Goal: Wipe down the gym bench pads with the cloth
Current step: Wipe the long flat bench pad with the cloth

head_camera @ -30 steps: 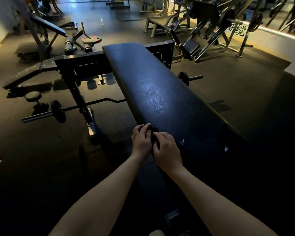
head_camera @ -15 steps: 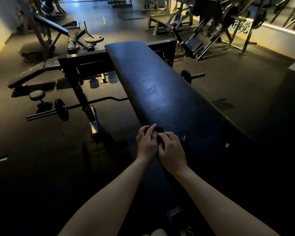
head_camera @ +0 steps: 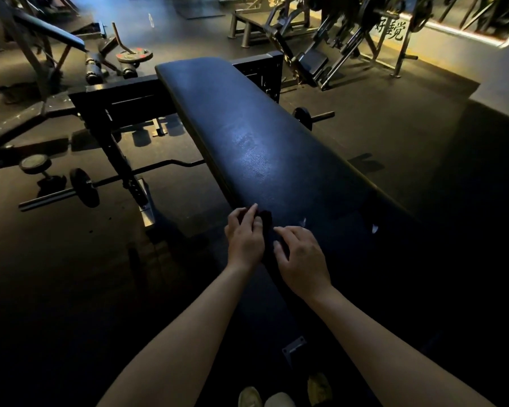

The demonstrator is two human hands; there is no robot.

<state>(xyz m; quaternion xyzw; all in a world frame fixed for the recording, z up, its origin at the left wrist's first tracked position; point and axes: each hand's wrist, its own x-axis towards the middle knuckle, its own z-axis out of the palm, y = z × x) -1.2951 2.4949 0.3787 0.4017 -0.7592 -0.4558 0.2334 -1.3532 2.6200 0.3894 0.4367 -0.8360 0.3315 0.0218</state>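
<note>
At the bench pad's near end, the right hand — half-curled, hold unclear — now sits apart from the left hand pinching the cloth, probably spreading it for wiping.

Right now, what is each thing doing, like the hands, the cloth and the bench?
Bench pad: flat, with a shiny patch in the middle.
Cloth: dark, bunched on the pad's near part.
Left hand: pinches the cloth.
Right hand: fingers bent, on the pad; too dark to tell if it holds cloth.
Barbell: lying on the floor under the bench.
</note>
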